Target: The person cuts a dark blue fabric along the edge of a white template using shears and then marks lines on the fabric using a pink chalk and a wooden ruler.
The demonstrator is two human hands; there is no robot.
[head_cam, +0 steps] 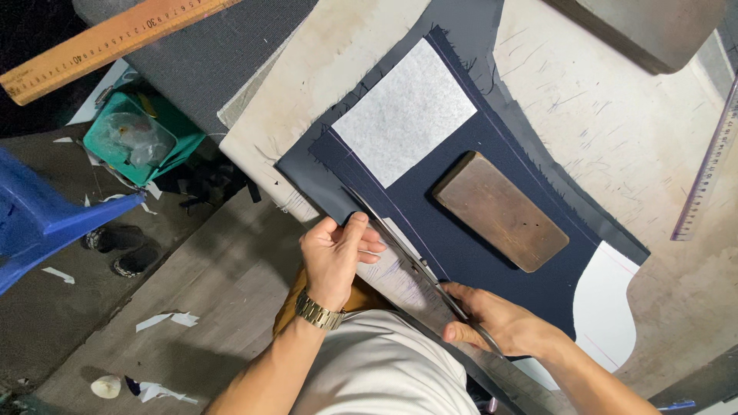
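Scissors [411, 257] slice along the near edge of a navy fabric panel [461, 238] at a worn cutting table [615, 115], their long blades running on a diagonal from the person's right hand [496, 319] at lower right up toward the upper left, tips pointing away from the body. That right hand is closed around the handles, fingers curled tight. The left hand [334, 257], a metal watch [317, 311] at its wrist, pinches the fabric's loose edge just beside the blades, thumb on top and fingers folded under the cloth. Near the hands the panel overhangs the table's edge, with open floor below and to the left, littered with paper scraps [165, 319]. Just beyond the blades a brown rectangular weight [500, 211] lies flat on the navy cloth, its long axis roughly parallel to the cut line and close beside it. Farther up, a white rectangle of interfacing [403, 111] rests on the same panel, clear of the scissors. A white curved pattern piece [607, 307] sits at the panel's right end. At the table's far right edge lies a clear ruler [707, 169]; a wooden ruler [108, 42] lies at the top left, above a green bin [142, 138] and a blue chair [46, 215] on the floor.
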